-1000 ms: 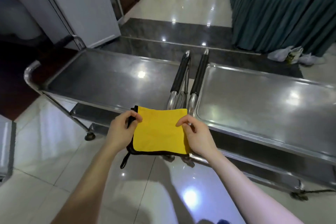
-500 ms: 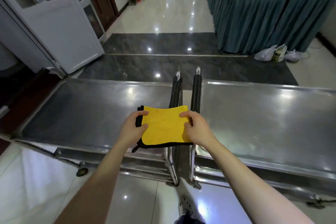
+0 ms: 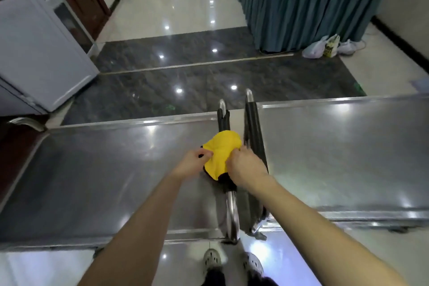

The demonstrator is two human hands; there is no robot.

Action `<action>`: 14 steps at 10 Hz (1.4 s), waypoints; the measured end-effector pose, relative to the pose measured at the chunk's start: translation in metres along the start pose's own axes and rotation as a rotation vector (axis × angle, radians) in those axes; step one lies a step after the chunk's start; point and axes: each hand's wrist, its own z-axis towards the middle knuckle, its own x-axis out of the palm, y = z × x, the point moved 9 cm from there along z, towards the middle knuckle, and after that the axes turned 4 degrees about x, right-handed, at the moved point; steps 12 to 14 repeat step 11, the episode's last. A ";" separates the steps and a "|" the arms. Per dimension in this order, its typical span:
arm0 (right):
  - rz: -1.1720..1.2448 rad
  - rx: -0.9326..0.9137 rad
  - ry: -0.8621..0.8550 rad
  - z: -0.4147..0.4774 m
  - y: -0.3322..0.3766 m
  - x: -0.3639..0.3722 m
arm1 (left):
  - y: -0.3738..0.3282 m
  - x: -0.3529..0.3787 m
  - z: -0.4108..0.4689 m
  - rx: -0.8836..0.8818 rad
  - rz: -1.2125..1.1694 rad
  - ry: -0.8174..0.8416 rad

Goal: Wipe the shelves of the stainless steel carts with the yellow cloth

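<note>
The left cart shelf (image 3: pixel 92 181) and the right cart shelf (image 3: pixel 348 158), both stainless steel, meet end to end at two black-sleeved handles (image 3: pixel 253 141) that stand side by side with a narrow gap between them. Left of the handles, the left shelf runs flat to raised rims on its far, near and left edges. Right of the handles, the right shelf runs out of view. Beyond the handles lies a dark floor strip (image 3: pixel 185 90). The yellow cloth (image 3: pixel 220 146), bunched, sits over the left-most of the handles; whether it touches cannot be told. The left hand (image 3: pixel 191 166) pinches the cloth's left edge in its fingers (image 3: pixel 207 153), and the right hand (image 3: pixel 247 169) pinches its right edge.
</note>
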 end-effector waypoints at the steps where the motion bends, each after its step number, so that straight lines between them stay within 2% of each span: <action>1: 0.057 0.054 -0.112 -0.009 0.001 0.005 | -0.020 -0.003 0.017 -0.013 -0.059 -0.075; 2: 0.152 0.077 -0.117 -0.009 -0.002 0.015 | -0.034 0.009 0.041 -0.153 -0.166 0.025; 3: 0.251 0.119 -0.135 -0.006 -0.010 0.016 | -0.040 0.021 0.060 -0.184 -0.058 0.064; 5: 0.323 0.167 -0.142 0.013 -0.012 0.010 | -0.031 0.009 0.091 -0.143 0.113 -0.023; 7: 0.288 0.148 -0.142 0.039 0.005 -0.006 | -0.042 -0.014 0.109 -0.048 0.287 -0.069; 10: 0.265 0.189 -0.155 0.014 0.007 0.009 | -0.035 -0.004 0.084 -0.078 0.197 0.024; 11: 0.303 0.208 -0.136 0.007 -0.001 0.009 | -0.026 -0.001 0.080 -0.065 0.043 0.057; 14: 0.303 0.208 -0.136 0.007 -0.001 0.009 | -0.026 -0.001 0.080 -0.065 0.043 0.057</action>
